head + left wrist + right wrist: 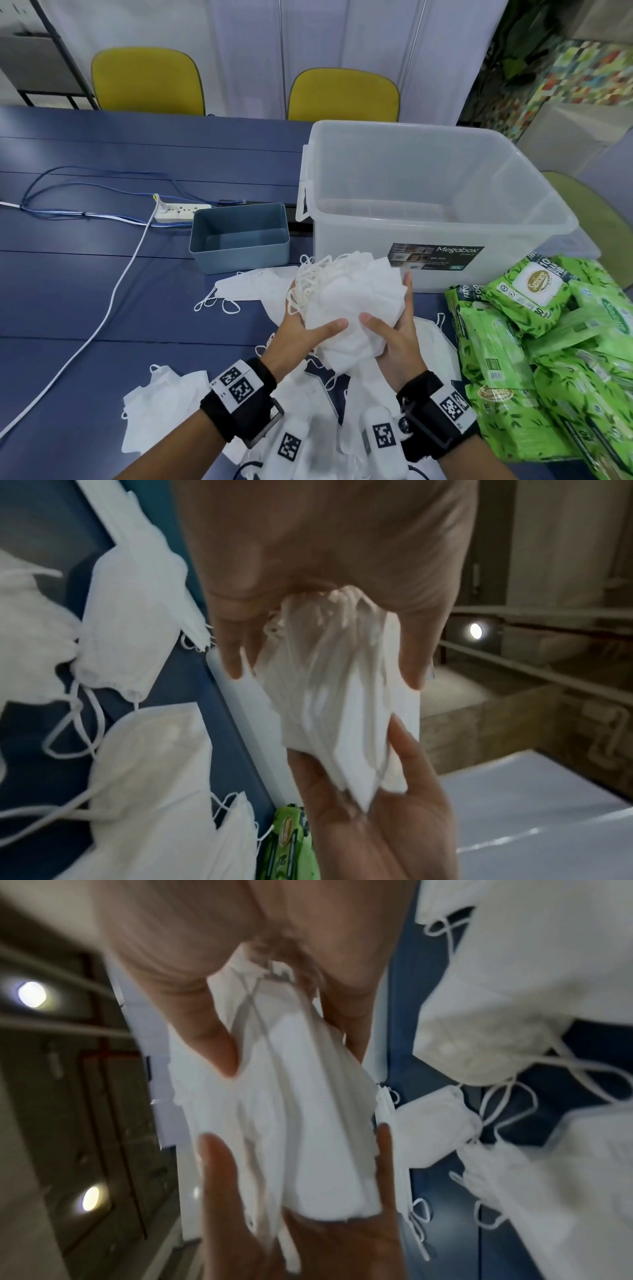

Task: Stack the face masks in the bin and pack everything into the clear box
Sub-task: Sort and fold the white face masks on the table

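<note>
A thick stack of white face masks (352,298) is held upright above the blue table between both hands. My left hand (320,334) grips its lower left side, thumb on the front. My right hand (385,330) grips the lower right side, one finger straight up along the edge. In the wrist views the stack (335,696) (291,1123) sits pinched between thumb and fingers of the left hand (325,674) and the right hand (291,1056). The blue-grey bin (239,263) stands empty just beyond, left of the clear box (342,246), also empty. Loose masks (253,287) lie beneath.
Green wet-wipe packs (534,342) are piled at the right, in front of the clear box. More loose masks (161,411) lie near the table's front edge. A power strip (181,210) with cables lies at the back left. Two yellow chairs (147,78) stand behind the table.
</note>
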{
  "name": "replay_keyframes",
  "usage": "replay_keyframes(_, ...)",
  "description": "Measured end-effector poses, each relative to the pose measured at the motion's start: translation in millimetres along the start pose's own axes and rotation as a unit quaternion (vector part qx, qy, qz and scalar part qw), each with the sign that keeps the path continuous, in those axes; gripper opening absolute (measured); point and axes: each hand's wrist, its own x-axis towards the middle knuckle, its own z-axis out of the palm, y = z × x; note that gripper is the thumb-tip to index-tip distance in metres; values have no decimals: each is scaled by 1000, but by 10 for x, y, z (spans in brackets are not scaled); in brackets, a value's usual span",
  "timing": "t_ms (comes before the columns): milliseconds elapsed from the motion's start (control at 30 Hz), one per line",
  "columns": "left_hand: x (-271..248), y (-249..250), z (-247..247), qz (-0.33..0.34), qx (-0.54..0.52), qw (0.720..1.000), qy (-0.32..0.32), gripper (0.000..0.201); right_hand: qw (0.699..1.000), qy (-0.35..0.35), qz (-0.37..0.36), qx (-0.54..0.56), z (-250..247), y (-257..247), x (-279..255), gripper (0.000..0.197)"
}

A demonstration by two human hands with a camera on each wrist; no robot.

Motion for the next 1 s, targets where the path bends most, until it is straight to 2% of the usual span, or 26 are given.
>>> replay_keyframes(100, 52, 8, -38, 9, -32, 999, 4, 119, 999, -11, 39, 13, -78, 47, -2, 117)
replay_keyframes(167, 87, 33, -96, 35, -1, 999, -13, 120, 998, -19, 61, -15, -180, 77, 17, 120)
replay_keyframes(233, 123, 41, -149, 68, 44, 996, -48, 119, 993, -9, 53, -100, -246, 62, 22, 129)
replay_keyframes(300, 175, 32, -196, 87, 99, 988, -80, 120, 974, 24, 25, -223, -293, 33, 17, 132)
replay_keyframes(400, 268, 12, -250, 117, 220, 964, -92, 118, 929, 42, -37, -366, -360, -7, 18, 129)
replay_keyframes(467, 319, 1, -247, 153, 343, 921, -102, 111, 895, 34, -74, -438, -389, -40, 25, 128)
replay_keyframes(533, 373, -58, -199, 171, 406, 890, -118, 106, 848, -14, -99, -520, -403, -48, 56, 122)
replay_keyframes(633, 426, -190, -84, 161, 412, 885, -145, 103, 735, -108, -76, -665, -386, 22, 155, 122)
replay_keyframes(667, 450, -250, -54, 156, 396, 893, -147, 102, 725, -118, -52, -677, -385, 53, 195, 124)
replay_keyframes(733, 480, -343, -25, 161, 354, 911, -135, 96, 746, -102, -30, -657, -403, 117, 281, 127)
replay_keyframes(833, 459, -467, -43, 180, 336, 919, -102, 99, 769, -100, -36, -631, -415, 186, 328, 127)
replay_keyframes(933, 433, -607, -109, 166, 312, 931, -96, 115, 752, -129, -48, -645, -405, 235, 317, 124)
replay_keyframes(1000, 447, -709, -200, 163, 322, 927, -100, 127, 743, -138, -45, -653, -429, 250, 340, 124)
